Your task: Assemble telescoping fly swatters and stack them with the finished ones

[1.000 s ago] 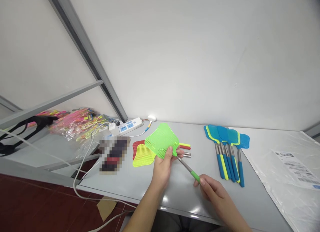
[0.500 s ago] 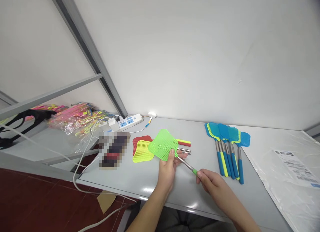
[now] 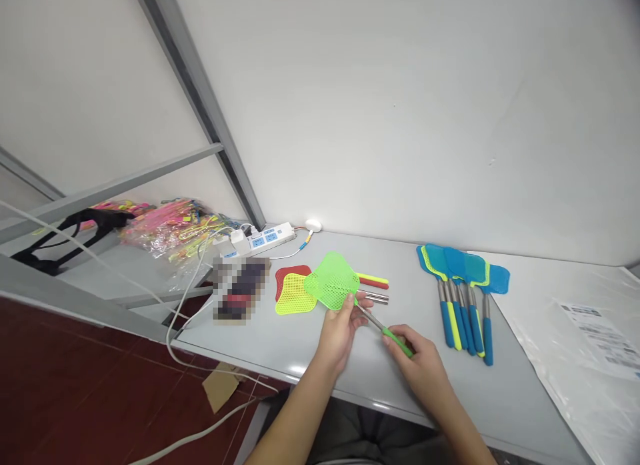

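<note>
Over the grey tabletop (image 3: 280, 345), a green swatter (image 3: 331, 281) was held between both hands, its mesh head tilted toward the left and its handle angled down to the right. The neck was pinched by the left hand (image 3: 336, 335), with the thumb laid at the base of the head and the fingers curled beneath. The green handle (image 3: 400, 343) was gripped narrowly by the right hand (image 3: 423, 365). Compared with half a second earlier, more of the handle was exposed and the right hand had been brought nearer to the left; by judgement, the swatter was thus steadied by a closer pair of grips. Beyond the left hand, a red swatter (image 3: 287, 271) and a yellow swatter (image 3: 295, 298) were seen lying partly overlapped. Farther right, blue and yellow swatters (image 3: 475, 268) were grouped beside a white plastic package (image 3: 540, 311).
</note>
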The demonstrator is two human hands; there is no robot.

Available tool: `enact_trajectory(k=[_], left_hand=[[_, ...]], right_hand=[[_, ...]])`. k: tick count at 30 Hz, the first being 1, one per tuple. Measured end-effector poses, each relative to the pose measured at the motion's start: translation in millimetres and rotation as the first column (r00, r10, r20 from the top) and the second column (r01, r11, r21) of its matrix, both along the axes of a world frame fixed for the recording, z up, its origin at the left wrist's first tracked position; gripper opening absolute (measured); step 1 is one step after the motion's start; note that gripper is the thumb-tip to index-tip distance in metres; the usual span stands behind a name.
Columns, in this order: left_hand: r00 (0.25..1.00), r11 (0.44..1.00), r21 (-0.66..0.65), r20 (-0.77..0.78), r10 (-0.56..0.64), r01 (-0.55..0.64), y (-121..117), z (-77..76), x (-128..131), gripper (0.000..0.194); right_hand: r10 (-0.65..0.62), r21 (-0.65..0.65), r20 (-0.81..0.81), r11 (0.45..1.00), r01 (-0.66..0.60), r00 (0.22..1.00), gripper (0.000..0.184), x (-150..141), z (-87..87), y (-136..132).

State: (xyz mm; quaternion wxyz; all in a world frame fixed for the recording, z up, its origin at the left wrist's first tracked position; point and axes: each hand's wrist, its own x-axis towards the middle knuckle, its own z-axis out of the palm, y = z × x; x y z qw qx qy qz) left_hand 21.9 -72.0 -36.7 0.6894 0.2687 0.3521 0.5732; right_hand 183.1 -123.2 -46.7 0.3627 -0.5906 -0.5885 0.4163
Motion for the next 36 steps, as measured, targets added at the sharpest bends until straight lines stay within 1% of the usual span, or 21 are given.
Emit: enact_trajectory(k=[2,4,5,6,8,12,15,17,19,21,22,24,26,28,31,33,34,35,36], left_hand=[[1.0,1.0,0.018,-0.024,-0.002,0.002,-1,0.2,0,0.039],[0.999,0.999,0.035,-0.047,-0.01,0.012,-4,1.0,0,0.04],[0.998,0.999,0.042,-0.058,-0.017,0.019,-5,1.5,0,0.041],[0.997,0.998,0.047,-0.07,-0.025,0.028,-7,2.1,0,0.041],[0.995,0.997,0.054,-0.095,-0.042,0.047,-11,3.0,1,0.041],[0.987,0.994,0.071,-0.144,-0.073,0.084,-16,3.4,1,0.038],[0.983,0.992,0.075,-0.164,-0.083,0.097,-17,2.4,1,0.038],[0.983,0.993,0.074,-0.165,-0.08,0.093,-17,1.9,0,0.038],[0.984,0.993,0.072,-0.16,-0.081,0.094,-17,2.0,-1,0.038],[0.984,0.992,0.069,-0.153,-0.09,0.101,-18,2.6,-2,0.038],[0.984,0.992,0.067,-0.149,-0.092,0.103,-18,2.9,-2,0.038],[0.986,0.993,0.06,-0.142,-0.09,0.1,-17,2.8,-2,0.038],[0.987,0.995,0.048,-0.135,-0.084,0.091,-15,1.8,-2,0.038],[0.989,0.996,0.03,-0.125,-0.081,0.085,-13,0.6,-1,0.039],[0.994,0.998,0.017,-0.094,-0.052,0.053,-10,0.7,0,0.035],[0.997,1.0,0.015,-0.073,-0.017,0.018,-10,2.2,1,0.032],[0.997,1.0,0.012,-0.072,-0.006,0.007,-10,3.3,1,0.031],[0.997,1.0,0.005,-0.079,-0.003,0.004,-11,4.4,1,0.031],[0.995,1.0,-0.002,-0.096,-0.006,0.006,-12,5.6,2,0.031]], right_hand=[[-0.057,0.123,0.109,0.991,0.043,0.992,0.034,0,-4.7,-3],[-0.071,0.272,0.253,0.962,0.0,0.965,0.033,1,-7.1,-6],[-0.076,0.322,0.319,0.946,-0.033,0.945,0.033,1,-7.3,-7],[-0.079,0.35,0.372,0.935,-0.062,0.925,0.033,1,-7.1,-7],[-0.079,0.364,0.419,0.927,-0.087,0.905,0.033,-1,-6.0,-9],[-0.1,0.341,0.429,0.938,-0.059,0.898,0.034,-11,-2.9,-12],[-0.085,0.271,0.416,0.962,-0.034,0.905,0.034,-15,3.4,-15],[0.005,0.151,0.33,0.987,-0.058,0.944,0.035,-13,10.8,-14],[0.148,-0.021,0.152,0.989,-0.146,0.977,0.037,-6,19.4,-9],[0.262,-0.166,-0.021,0.951,-0.261,0.965,0.043,2,26.8,-3],[0.295,-0.209,-0.066,0.93,-0.302,0.953,0.046,6,29.6,1],[0.327,-0.249,-0.086,0.907,-0.339,0.941,0.052,11,33.9,7],[0.322,-0.253,-0.092,0.908,-0.335,0.942,0.052,10,37.3,12],[0.279,-0.195,-0.053,0.939,-0.284,0.959,0.045,2,40.7,15],[0.177,-0.046,0.118,0.984,-0.172,0.977,0.033,-17,45.6,17],[0.115,0.011,0.233,0.993,-0.121,0.966,0.031,-26,47.3,18],[0.107,0.015,0.243,0.993,-0.114,0.964,0.032,-27,47.4,19],[0.119,0.0,0.213,0.993,-0.122,0.97,0.032,-27,47.2,19],[0.153,-0.041,0.14,0.988,-0.148,0.978,0.033,-25,46.8,19]])
